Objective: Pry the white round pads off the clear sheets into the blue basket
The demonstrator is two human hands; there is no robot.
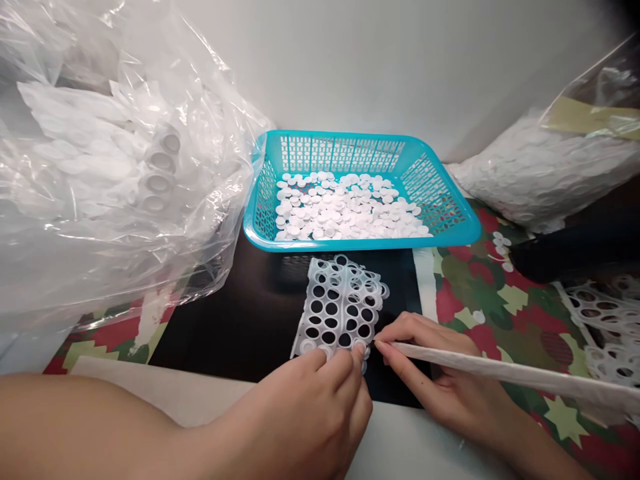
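Centrally, punched sheet lies on the bench.
Left hand pinches its six-o'clock edge; right hand, closed round a white stick, sets the tip there; basket at twelve o'clock.

Left hand reaches forward, fingertips pinched together; right hand lies just beside it, fingers curled closed.

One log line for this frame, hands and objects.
left hand: pinching near edge of punched sheet | right hand: gripping white stick, tip at sheet edge | teal basket: white discs inside, behind sheet
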